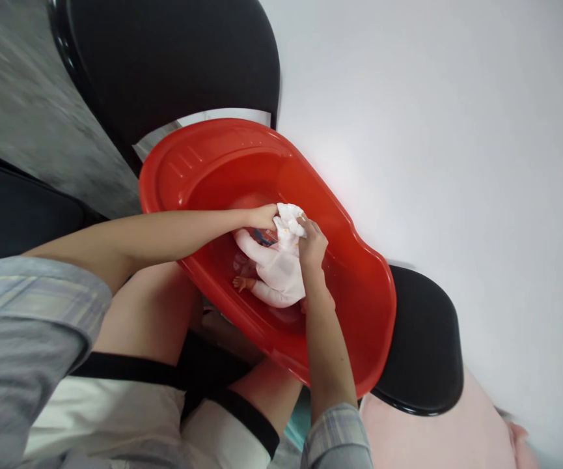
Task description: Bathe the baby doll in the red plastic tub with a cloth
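A baby doll in pale pink-white clothing lies inside a red baby bathtub. One of its arms, with a small bare hand, points toward me. My right forearm covers most of its head. A bunched white cloth with small orange specks is at the end of the doll's leg; whether it is part of the clothing I cannot tell. My left hand pinches this cloth from the left. On its right side my right hand is closed on the cloth, fingers partly hidden.
The tub stands before my knees, between a black chair at the upper left and another black seat at the lower right. Beyond it spreads a white surface. A printed label shows on the tub floor. Pink fabric is at the bottom right.
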Motion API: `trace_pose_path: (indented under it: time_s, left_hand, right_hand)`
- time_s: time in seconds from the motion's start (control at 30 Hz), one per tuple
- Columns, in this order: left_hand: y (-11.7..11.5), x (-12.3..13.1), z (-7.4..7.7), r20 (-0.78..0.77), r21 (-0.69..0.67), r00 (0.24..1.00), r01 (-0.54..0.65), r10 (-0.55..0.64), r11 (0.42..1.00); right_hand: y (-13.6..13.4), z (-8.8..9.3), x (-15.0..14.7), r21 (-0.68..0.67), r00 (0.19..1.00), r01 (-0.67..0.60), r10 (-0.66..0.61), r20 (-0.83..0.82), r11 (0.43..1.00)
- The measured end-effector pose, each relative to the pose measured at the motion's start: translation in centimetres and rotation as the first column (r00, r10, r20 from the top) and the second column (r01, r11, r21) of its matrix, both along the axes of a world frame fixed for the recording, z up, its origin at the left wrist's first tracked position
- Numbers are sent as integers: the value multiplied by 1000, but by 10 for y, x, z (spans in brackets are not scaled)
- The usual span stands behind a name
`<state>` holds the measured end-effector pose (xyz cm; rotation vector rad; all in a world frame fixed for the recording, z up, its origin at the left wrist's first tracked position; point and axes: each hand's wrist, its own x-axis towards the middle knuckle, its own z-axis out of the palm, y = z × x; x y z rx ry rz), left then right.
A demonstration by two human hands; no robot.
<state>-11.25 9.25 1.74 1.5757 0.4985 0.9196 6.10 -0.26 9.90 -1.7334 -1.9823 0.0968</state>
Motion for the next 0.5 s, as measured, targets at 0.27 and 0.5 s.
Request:
trace_pose_path:
  time_s: [0.27,0.5]
  left_hand:
    - [0,-11,6,-135,-132,965,-244,226,961]
    - [15,-30,-4,-461,-30,746,-555,481,831]
  right_hand:
    - [-24,9,3,-138,994,108,-112,-20,984]
    - [-99,-15,21,-601,986,-152,74,-152,785]
